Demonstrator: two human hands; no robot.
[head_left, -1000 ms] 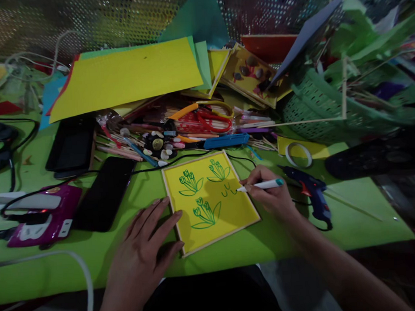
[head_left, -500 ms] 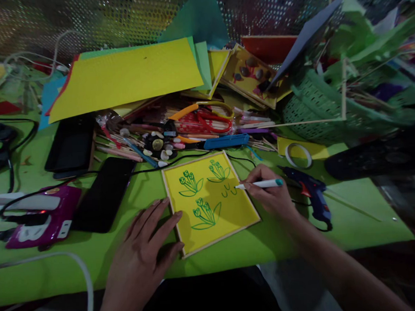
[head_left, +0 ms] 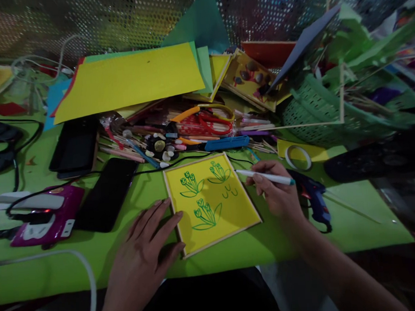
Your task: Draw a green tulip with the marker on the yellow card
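presently we find the yellow panel [head_left: 229, 224] lying flat on the green table cover [head_left: 53, 275], between our two hands and slightly askew, its thin pale border running along the edges. our left hand [head_left: 139, 253] is palm down, fingers spread apart and clamped on nothing; its fingertips rest at the panel's left border. our right hand [head_left: 278, 193] has thumb and fingers together, clamped on a white marker [head_left: 277, 177] with a teal end. the marker's tip points left at the panel's right border, near the upper right drawing; we cannot tell whether it touches. on the panel we count three green tulip drawings [head_left: 206, 216], two above and one below, plus three short curved strokes [head_left: 230, 192] under the upper right one. surroundings: we note a blue glue gun [head_left: 318, 200] just right of the right hand, a roll of tape [head_left: 287, 162] behind it, a dark phone [head_left: 107, 194] left of the panel, and a blue cutter [head_left: 227, 143] beyond the panel's far edge. farther back we log a large yellow sheet [head_left: 129, 80] and, to the right, a green basket [head_left: 303, 107].
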